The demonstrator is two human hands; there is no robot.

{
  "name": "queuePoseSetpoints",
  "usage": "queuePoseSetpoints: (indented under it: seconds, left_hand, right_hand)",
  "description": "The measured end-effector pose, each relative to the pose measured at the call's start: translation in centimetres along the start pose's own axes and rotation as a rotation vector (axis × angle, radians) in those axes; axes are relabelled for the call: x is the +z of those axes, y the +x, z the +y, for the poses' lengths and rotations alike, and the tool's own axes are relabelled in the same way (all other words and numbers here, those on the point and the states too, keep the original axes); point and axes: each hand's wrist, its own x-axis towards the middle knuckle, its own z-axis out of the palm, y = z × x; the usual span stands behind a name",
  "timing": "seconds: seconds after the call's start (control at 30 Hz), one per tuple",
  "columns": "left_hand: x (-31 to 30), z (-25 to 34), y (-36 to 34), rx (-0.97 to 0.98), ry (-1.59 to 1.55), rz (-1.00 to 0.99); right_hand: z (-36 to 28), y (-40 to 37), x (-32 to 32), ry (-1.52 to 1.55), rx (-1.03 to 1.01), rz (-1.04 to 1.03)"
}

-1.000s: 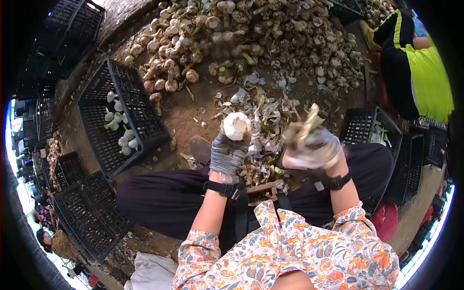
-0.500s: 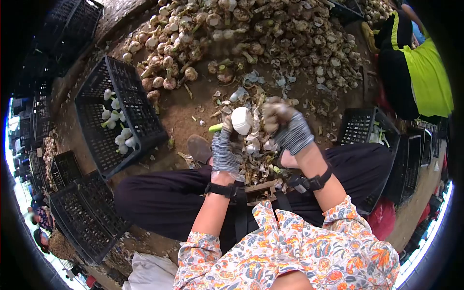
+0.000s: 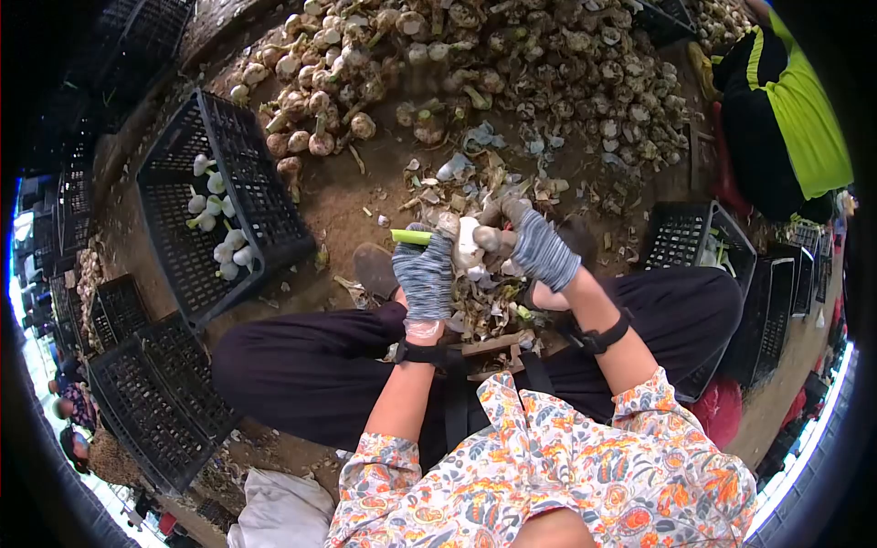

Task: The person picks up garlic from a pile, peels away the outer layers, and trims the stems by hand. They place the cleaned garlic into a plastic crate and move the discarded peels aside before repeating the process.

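Note:
A white garlic bulb (image 3: pixel 468 245) is held over the ground between my knees. Wrapped round its left side is my left hand (image 3: pixel 424 274), in a grey striped knit glove, with the cut green stem (image 3: pixel 411 237) poking out leftward. My right hand (image 3: pixel 539 248), gloved alike with dirty fingertips, is closed against the bulb's right side, thumb and fingers pressed on it. Whether those fingers pinch loose skin or the bulb itself is hard to make out. Below both hands lies a heap of papery garlic skins (image 3: pixel 489 315).
A large pile of unpeeled garlic (image 3: pixel 566 82) lies ahead. At left, a tilted black crate (image 3: pixel 265 192) contains several white bulbs (image 3: pixel 219 210); another crate (image 3: pixel 676 228) stands at right. A person in black and bright yellow (image 3: pixel 804 128) sits at far right. Stacked crates (image 3: pixel 164 393) are behind left.
My right hand has come down and left onto the bulb, from apart and blurred beside it. The bulb has turned in my left hand, which stays closed round it.

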Motion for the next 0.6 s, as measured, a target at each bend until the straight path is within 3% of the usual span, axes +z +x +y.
queuePoseSetpoints:
  seconds: [0.03, 0.1, 0.13, 0.23, 0.3, 0.37, 0.53, 0.6]
  left_hand:
    - [-0.1, -0.1, 0.2, 0.004, -0.002, -0.005]
    - [-0.5, -0.9, 0.7, -0.107, 0.034, 0.011]
    - [-0.4, -1.4, 0.9, -0.071, 0.026, 0.017]
    - [-0.3, -1.3, 0.7, -0.004, 0.037, 0.037]
    - [-0.2, -0.4, 0.2, 0.033, 0.059, 0.053]
    - [0.2, 0.6, -0.5, 0.202, 0.125, 0.089]
    - [-0.9, -0.7, 0.4, 0.362, 0.27, 0.035]
    - [-0.6, -0.2, 0.8, 0.243, -0.084, 0.113]
  right_hand:
    - [0.5, 0.0, -0.4, -0.001, 0.001, -0.002]
    - [0.9, 0.1, -0.8, -0.079, -0.187, -0.025]
    - [1.0, -0.6, -0.5, 0.2, -0.053, -0.05]
    - [-0.5, -1.2, -0.3, 0.441, 0.132, -0.05]
    - [0.6, -0.9, 0.5, 0.443, 0.144, -0.003]
    - [1.2, -0.7, 1.8, -0.337, -0.242, 0.208]
    - [3.2, 0.9, 1.6, -0.112, -0.141, 0.358]
    - [5.4, 1.5, 0.3, -0.218, -0.113, 0.327]
